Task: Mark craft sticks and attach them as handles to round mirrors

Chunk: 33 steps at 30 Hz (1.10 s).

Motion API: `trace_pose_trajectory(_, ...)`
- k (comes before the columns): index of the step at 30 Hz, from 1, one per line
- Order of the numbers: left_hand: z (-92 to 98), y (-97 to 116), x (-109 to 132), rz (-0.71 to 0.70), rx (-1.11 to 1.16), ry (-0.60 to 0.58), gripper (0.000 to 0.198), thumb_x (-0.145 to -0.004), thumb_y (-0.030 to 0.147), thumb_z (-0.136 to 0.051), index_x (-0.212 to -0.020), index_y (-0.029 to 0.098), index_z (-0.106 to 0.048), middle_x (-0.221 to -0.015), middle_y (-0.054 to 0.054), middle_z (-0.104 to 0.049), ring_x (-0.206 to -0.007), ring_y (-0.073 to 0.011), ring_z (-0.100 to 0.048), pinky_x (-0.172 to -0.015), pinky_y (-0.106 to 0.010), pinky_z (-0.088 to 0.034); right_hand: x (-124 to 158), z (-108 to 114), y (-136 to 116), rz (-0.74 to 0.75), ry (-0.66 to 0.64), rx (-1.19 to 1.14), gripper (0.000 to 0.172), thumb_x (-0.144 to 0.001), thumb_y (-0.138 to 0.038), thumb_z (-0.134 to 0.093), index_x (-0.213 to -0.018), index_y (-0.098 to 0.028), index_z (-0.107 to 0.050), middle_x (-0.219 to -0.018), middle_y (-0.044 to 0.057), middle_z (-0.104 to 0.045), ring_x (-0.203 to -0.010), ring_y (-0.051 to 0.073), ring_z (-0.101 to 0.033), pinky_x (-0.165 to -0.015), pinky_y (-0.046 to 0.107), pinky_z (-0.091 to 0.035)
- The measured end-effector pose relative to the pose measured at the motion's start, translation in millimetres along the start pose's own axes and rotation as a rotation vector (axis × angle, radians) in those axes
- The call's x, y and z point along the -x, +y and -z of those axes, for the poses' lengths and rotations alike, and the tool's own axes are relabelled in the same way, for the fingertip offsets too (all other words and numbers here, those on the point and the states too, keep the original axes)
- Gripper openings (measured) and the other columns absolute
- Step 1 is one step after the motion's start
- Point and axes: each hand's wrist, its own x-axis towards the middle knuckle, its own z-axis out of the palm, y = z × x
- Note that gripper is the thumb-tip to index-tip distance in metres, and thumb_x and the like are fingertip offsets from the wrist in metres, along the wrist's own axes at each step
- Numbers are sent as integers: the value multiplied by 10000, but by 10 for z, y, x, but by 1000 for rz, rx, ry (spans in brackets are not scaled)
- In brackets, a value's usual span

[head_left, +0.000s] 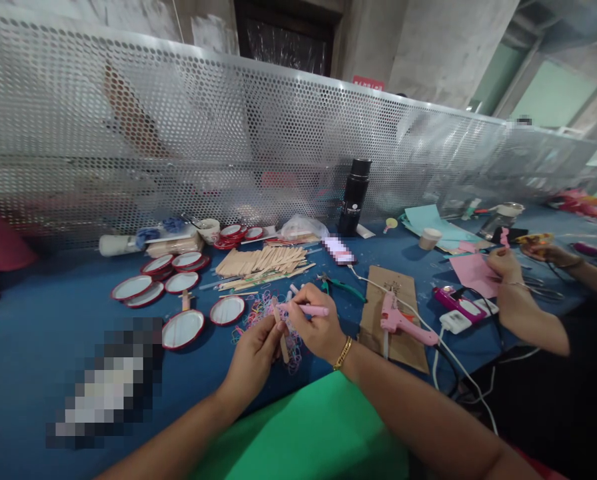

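Between the thumb and fingers of my left hand (257, 348) is a wooden craft stick (284, 348), tilted over the table. My right hand (319, 325) grips a pink marker (314, 310), its tip end close to the upper part of the stick. Under both hands lies a loose heap of coloured rubber bands (294, 360). Just behind them is a pile of more craft sticks (261, 262). Round white discs with red rims (227, 311) lie to the left of my left hand. Green-handled pliers (346, 289) rest beyond my right hand.
A pink glue gun (403, 323) lies on a cardboard piece (371, 333) at the right, with cables trailing nearby. A black bottle (354, 198) stands by the perforated metal screen (288, 133). Green sheet (303, 433) is in front of me. A co-worker's hands (506, 262) are at far right.
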Motion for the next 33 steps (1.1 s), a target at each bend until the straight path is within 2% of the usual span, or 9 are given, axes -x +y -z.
trace_pose_trajectory(5, 8, 20, 4, 12, -21, 12, 459, -876, 634, -531, -686, 216, -533, -527, 58, -454, -479, -119, -395, -470, -244, -300, -2, 2, 12, -12, 32, -4, 181, -929, -263, -545, -751, -227, -542, -653, -25, -568, -580, 136, -547, -593, 273, -404)
trace_pose_trajectory(10, 10, 41, 13, 12, -17, -3, 466, -864, 651, -526, -695, 217, -534, -516, 69, -425, -471, -117, -371, -464, -245, -292, 5, -3, 8, 11, 6, -9, 210, -936, -281, -548, -734, -225, -558, -687, -6, -596, -641, 150, -589, -633, 279, -428)
trace_pose_trajectory(16, 13, 29, 9, 11, -26, 9, 470, -872, 645, -528, -678, 217, -528, -521, 59, -455, -476, -119, -398, -469, -245, -303, 0, 8, 11, -10, 35, 0, 173, -923, -262, -550, -754, -228, -547, -653, -26, -571, -578, 136, -551, -586, 271, -407)
trace_pose_trajectory(21, -2, 35, 6, 18, 12, -12, 496, -851, 686, -535, -729, 207, -567, -514, 73, -424, -471, -114, -364, -456, -241, -281, 3, -1, 16, 17, 9, 0, 209, -933, -283, -555, -733, -224, -554, -686, -10, -592, -637, 146, -583, -627, 276, -421)
trace_pose_trajectory(26, -2, 7, 9, 9, 3, 9, 487, -866, 666, -536, -684, 214, -530, -519, 64, -442, -470, -113, -379, -458, -242, -291, -4, 6, 8, 4, 41, 1, 182, -924, -255, -549, -744, -228, -543, -650, -28, -562, -570, 131, -544, -581, 268, -401)
trace_pose_trajectory(33, 3, -10, 1, 9, 2, 5, 486, -869, 665, -534, -719, 203, -557, -548, 62, -437, -494, -115, -382, -470, -240, -299, 7, 0, 16, 22, 12, 8, 203, -931, -277, -550, -734, -230, -549, -680, -11, -591, -632, 149, -581, -629, 281, -425)
